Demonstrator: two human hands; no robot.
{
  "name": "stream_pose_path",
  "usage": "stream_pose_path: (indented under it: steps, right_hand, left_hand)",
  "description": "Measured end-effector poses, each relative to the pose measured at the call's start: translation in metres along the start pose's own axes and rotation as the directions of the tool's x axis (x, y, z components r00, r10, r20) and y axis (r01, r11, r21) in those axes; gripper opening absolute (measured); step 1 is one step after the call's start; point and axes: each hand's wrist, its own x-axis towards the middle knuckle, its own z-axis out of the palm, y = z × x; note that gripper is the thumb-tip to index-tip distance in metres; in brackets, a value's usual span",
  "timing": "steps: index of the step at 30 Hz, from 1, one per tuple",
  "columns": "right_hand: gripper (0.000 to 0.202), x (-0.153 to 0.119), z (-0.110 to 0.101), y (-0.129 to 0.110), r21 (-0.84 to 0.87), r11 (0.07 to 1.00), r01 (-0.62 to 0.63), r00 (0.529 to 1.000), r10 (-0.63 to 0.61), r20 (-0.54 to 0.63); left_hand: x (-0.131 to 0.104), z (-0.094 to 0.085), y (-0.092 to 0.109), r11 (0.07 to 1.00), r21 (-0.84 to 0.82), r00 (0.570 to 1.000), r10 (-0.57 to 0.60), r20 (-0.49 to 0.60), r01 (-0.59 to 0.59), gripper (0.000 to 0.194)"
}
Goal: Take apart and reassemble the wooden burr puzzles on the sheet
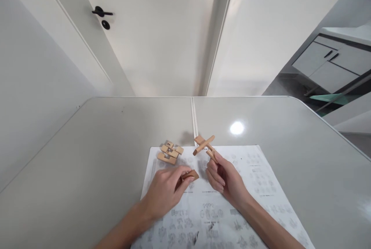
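Note:
My left hand (166, 188) is closed on a small wooden puzzle piece (193, 174), pinched between thumb and fingers low over the printed sheet; part of the piece is hidden by the fingers. To its right, my right hand (224, 175) grips the end of some crossed wooden puzzle pieces (204, 145). One bar of them lies slantwise across the others, and they are held up above the sheet's far edge. Beyond my left hand, a small pile of notched wooden pieces (169, 152) rests at the sheet's far left corner, one marked with a dark "3".
Under my hands lies a large white sheet (246, 202) printed with several rows of grey diagrams. The pale grey table (116, 144) has a seam running away from me. A white door (162, 28) with a black handle (101, 11) stands behind it; a white cabinet (327, 61) is at the right.

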Motion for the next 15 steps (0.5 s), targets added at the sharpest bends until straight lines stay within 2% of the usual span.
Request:
stream_pose_path:
  steps: [3, 6, 12, 15]
  right_hand:
    - [0.049, 0.000, 0.002, 0.000, -0.043, 0.999, 0.005, 1.000, -0.004, 0.031]
    - [0.053, -0.001, 0.003, -0.001, -0.096, 0.995, -0.001, 0.999, 0.006, 0.051]
    - [0.062, -0.001, 0.003, 0.000, -0.188, 0.982, 0.016, 0.997, 0.000, 0.083]
    - [0.065, -0.003, 0.005, 0.000, -0.251, 0.968, -0.002, 0.994, 0.029, 0.104]
  left_hand:
    - [0.000, 0.002, -0.004, 0.984, 0.134, 0.992, 0.126, -0.030, -0.121, 0.008]
    - [0.003, -0.004, -0.009, 0.956, 0.224, 0.977, 0.208, -0.050, -0.192, 0.007]
    - [0.005, -0.014, -0.016, 0.924, 0.282, 0.965, 0.263, 0.024, -0.259, 0.018]
    - [0.005, -0.015, -0.019, 0.934, 0.267, 0.966, 0.256, -0.033, -0.239, 0.015]
